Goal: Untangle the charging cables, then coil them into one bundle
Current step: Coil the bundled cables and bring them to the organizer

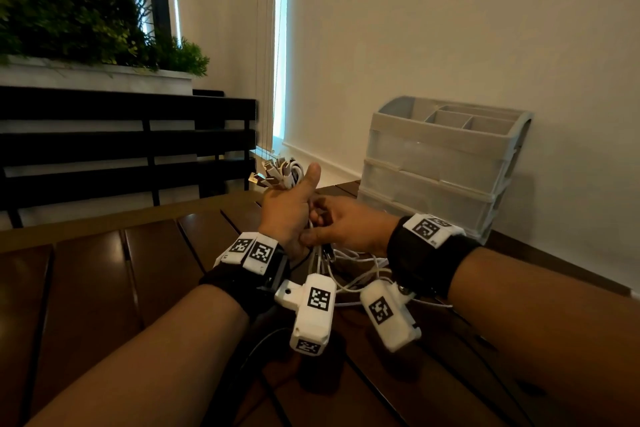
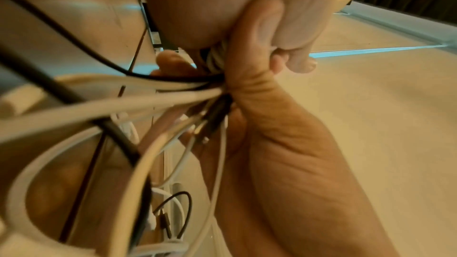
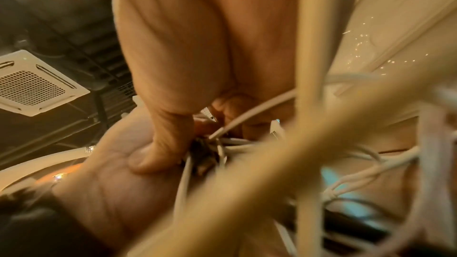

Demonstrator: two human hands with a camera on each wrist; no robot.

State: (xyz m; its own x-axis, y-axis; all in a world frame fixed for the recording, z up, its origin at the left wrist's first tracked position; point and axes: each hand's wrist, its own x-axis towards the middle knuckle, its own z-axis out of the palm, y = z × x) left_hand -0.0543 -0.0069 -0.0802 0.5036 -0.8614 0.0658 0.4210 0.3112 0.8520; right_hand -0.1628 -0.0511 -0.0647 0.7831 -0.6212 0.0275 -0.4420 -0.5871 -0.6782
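Note:
My left hand [image 1: 287, 206] is raised above the table and grips a bundle of white charging cables [image 1: 278, 175], whose plug ends stick up past the fist beside the upright thumb. My right hand [image 1: 323, 225] sits just right of it and pinches the strands where they leave the bottom of the fist. The loose lengths [image 1: 356, 274] hang down in tangled loops onto the table. In the left wrist view white and black cables [image 2: 148, 103] fan out from the curled left hand [image 2: 249, 77]. In the right wrist view the right hand [image 3: 158, 155] presses by the cable knot [image 3: 212, 148].
A grey plastic drawer organiser [image 1: 440, 163] stands at the back right against the wall. The dark slatted wooden table [image 1: 104, 288] stretches to the left and front. Behind it are a black slatted bench [image 1: 121, 149] and a planter of green plants [image 1: 86, 24].

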